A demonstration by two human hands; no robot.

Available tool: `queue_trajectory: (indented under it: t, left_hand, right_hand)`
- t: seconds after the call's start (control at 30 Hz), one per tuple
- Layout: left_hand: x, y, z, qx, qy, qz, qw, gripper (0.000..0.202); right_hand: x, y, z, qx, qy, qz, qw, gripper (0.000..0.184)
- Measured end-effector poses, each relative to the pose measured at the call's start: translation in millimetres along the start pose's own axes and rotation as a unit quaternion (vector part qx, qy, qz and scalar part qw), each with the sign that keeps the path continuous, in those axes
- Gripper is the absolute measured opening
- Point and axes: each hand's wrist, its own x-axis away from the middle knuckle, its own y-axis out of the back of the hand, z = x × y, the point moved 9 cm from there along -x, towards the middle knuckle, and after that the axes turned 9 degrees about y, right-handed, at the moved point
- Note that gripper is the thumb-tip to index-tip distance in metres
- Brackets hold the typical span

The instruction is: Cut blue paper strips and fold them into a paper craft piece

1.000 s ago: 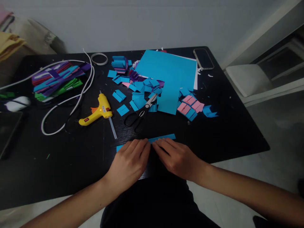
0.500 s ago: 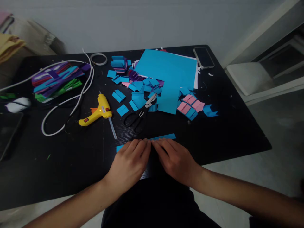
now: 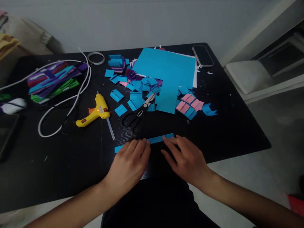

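Observation:
A long blue paper strip (image 3: 159,139) lies flat near the front edge of the black table (image 3: 228,126). My left hand (image 3: 129,164) rests on its left half, fingers together and stretched flat, pressing it down. My right hand (image 3: 187,158) lies flat beside it, fingers spread, with the fingertips touching the strip's right part. Neither hand grips anything. Part of the strip is hidden under my left fingers.
Black scissors (image 3: 139,114) lie just beyond the strip. A yellow glue gun (image 3: 96,110) with a white cord sits to the left. Blue and pink folded pieces (image 3: 188,106), a big blue sheet (image 3: 166,68), a phone (image 3: 202,55), a tape roll (image 3: 96,58) and coloured strips (image 3: 51,80) lie farther back.
My right hand has slid to the right along the strip, away from my left hand, and its fingers have spread. My left hand has stayed in place.

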Motion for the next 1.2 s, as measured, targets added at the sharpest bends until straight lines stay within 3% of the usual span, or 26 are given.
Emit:
queue_trajectory:
  t: [0.4,1.2]
  left_hand:
    - [2.4,-4.7,-1.1,-0.021,0.013,0.013,1.0,0.046]
    - [13.1,7.7,9.9,-0.04,0.017,-0.018,0.999,0.036]
  right_hand:
    - [0.3,-13.3,6.5,0.026,-0.006,0.077,0.997,0.047]
    - [1.2,-11.7,6.3,0.009,-0.017,0.062,0.998,0.047]
